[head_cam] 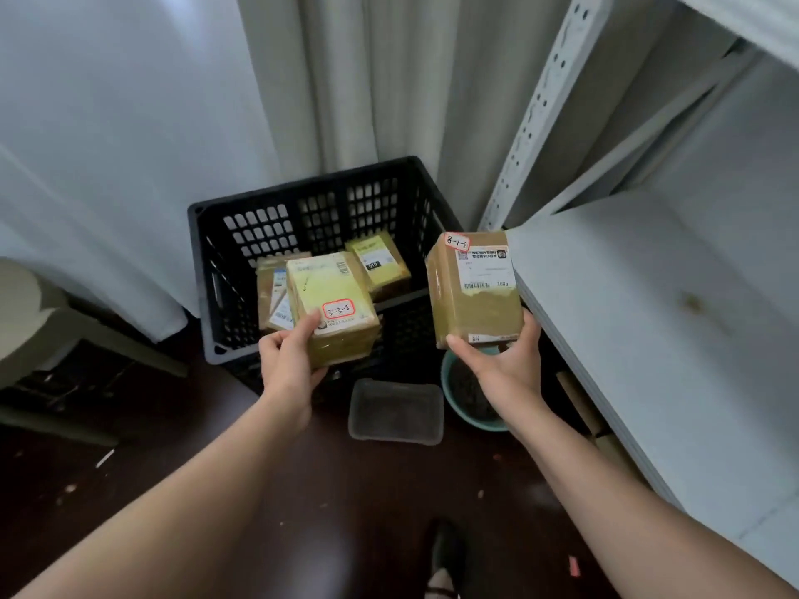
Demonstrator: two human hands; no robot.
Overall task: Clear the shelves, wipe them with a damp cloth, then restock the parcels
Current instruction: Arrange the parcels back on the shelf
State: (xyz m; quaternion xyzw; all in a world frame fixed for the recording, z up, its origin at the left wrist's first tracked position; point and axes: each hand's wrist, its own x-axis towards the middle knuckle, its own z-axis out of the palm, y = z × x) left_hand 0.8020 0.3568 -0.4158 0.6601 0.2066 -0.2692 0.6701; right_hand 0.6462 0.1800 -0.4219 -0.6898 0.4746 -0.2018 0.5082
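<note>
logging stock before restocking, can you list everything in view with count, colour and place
held parcels: 2, brown, one marked 3-3-5 over the crate, one marked 8-1-5 beside the shelf
parcels in crate: at least 2, brown
crate: 1, black, on floor
shelf: 1, white, right
tray: 1, clear, on floor
bowl: 1, teal, under the shelf edge
curtain: 1, pale, behind the crate
left hand: holds 3-3-5
right hand: holds 8-1-5

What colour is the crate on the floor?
Black, with latticed walls, the crate shows best in the head view.
</note>
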